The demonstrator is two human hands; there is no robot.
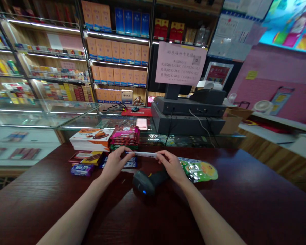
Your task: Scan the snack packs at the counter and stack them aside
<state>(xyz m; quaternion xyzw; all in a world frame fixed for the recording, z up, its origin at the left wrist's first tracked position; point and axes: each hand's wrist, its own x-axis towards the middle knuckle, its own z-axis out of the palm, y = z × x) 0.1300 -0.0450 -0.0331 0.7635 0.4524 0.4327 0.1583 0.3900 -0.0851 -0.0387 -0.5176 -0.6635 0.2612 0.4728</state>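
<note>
My left hand and my right hand pinch the two ends of a thin white strip, held level above the counter. It appears nearly edge-on, so I cannot tell its kind. Below it a black barcode scanner with a lit blue spot lies on the dark wooden counter. Its handle runs under my right hand. A shiny green packet lies to the right of that hand. Blue packets are partly hidden behind my left hand, and a purple packet sits farther left.
White boxes, pink bags and a yellow chocolate packet are grouped at the back left of the counter. Behind stands a dark cash register with cables and a pink sign. Stocked shelves line the wall.
</note>
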